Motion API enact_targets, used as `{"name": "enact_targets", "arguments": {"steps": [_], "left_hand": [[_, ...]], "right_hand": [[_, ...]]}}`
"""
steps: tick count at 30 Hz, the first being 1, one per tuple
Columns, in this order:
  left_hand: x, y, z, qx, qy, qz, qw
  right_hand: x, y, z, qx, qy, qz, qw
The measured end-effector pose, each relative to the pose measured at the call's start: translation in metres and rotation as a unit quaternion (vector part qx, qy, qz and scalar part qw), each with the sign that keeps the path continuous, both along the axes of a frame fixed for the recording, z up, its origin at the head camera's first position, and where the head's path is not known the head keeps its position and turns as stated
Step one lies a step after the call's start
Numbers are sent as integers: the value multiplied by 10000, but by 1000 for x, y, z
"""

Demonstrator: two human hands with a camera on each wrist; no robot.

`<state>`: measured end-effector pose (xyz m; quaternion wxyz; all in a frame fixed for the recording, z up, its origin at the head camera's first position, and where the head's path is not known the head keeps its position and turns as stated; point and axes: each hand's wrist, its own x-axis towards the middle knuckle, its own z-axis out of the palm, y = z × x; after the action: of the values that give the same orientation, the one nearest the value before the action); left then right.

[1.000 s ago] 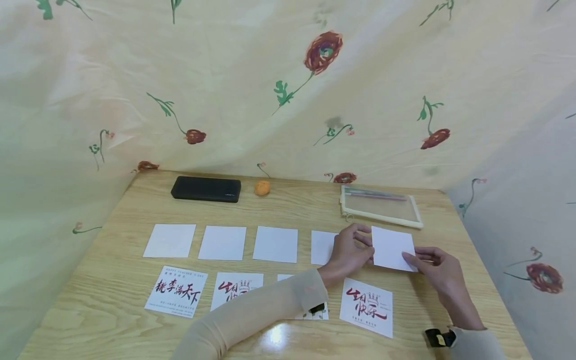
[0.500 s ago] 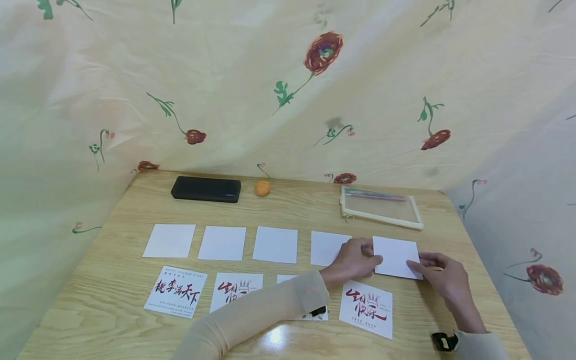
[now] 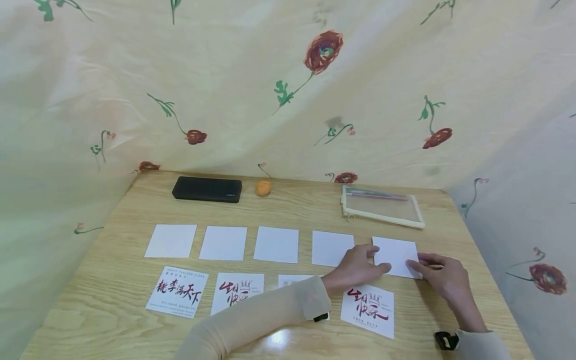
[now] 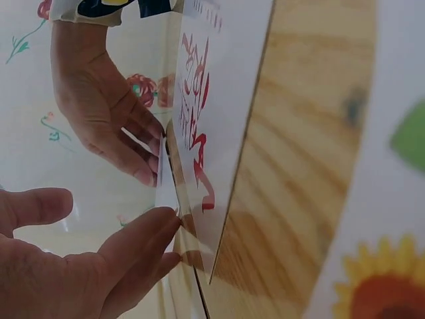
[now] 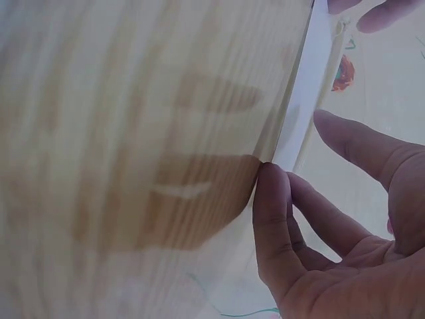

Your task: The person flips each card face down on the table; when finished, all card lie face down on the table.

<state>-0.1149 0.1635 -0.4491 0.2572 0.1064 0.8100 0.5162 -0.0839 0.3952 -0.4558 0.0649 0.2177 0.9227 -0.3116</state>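
A blank white square card (image 3: 393, 251) lies at the right end of the back row, low over the wooden table. My right hand (image 3: 445, 281) is at its right edge, thumb over the top face and fingers at the rim; in the right wrist view the fingertips (image 5: 269, 174) meet the card's edge (image 5: 302, 100). On the other side, my left hand (image 3: 357, 267) has its thumb spread from its fingers, with the fingertips beside the card's left edge. The left wrist view shows that thumb (image 4: 46, 205) raised away from the card.
More blank cards (image 3: 275, 245) form the back row. Printed cards (image 3: 177, 291) with red lettering lie in front, one (image 3: 368, 311) just below my hands; my left sleeve (image 3: 265, 317) covers parts of others. Behind stand a black case (image 3: 207, 189), an orange ball (image 3: 263, 188) and a zip pouch (image 3: 382, 207).
The tilted blank card has come down flat towards the table and slightly nearer. My left thumb has moved off it and the fingers have spread; my right hand has stayed at its edge.
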Motion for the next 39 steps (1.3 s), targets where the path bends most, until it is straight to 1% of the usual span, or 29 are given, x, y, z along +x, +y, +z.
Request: {"name": "enact_targets", "arguments": {"steps": [3, 9, 16, 21, 23, 25, 28, 30, 33, 36, 39], "left_hand": [[3, 0, 1, -17, 91, -97, 9999], [7, -1, 3, -64, 82, -177, 9998], [5, -7, 1, -21, 158, -277, 9995], [5, -22, 4, 309, -85, -478, 9983], [3, -33, 6, 533, -191, -553, 9969], [1, -45, 9, 746, -225, -587, 9952], [-4, -67, 11, 971, -176, -604, 9933], [-9, -83, 13, 965, -129, -632, 9932], [-14, -112, 15, 831, -59, -688, 9941], [-18, -142, 17, 710, 40, -685, 9951], [-19, -173, 19, 655, 176, -605, 9959]], "right_hand": [[0, 0, 1, -37, -38, 56, 10000], [2, 0, 2, -142, -105, 258, 9995], [1, -2, 5, -230, -136, 358, 9990], [3, -6, 8, -102, -11, 460, 9989], [4, -9, 9, -39, 68, 443, 9990], [4, -13, 10, -8, 156, 421, 9990], [3, -25, 12, -1, 320, 420, 9986], [3, -35, 13, 0, 478, 523, 9975], [3, -51, 15, -51, 788, 763, 9939], [2, -68, 15, -217, 1003, 1120, 9884], [0, -87, 14, -404, 1145, 1450, 9820]]}}
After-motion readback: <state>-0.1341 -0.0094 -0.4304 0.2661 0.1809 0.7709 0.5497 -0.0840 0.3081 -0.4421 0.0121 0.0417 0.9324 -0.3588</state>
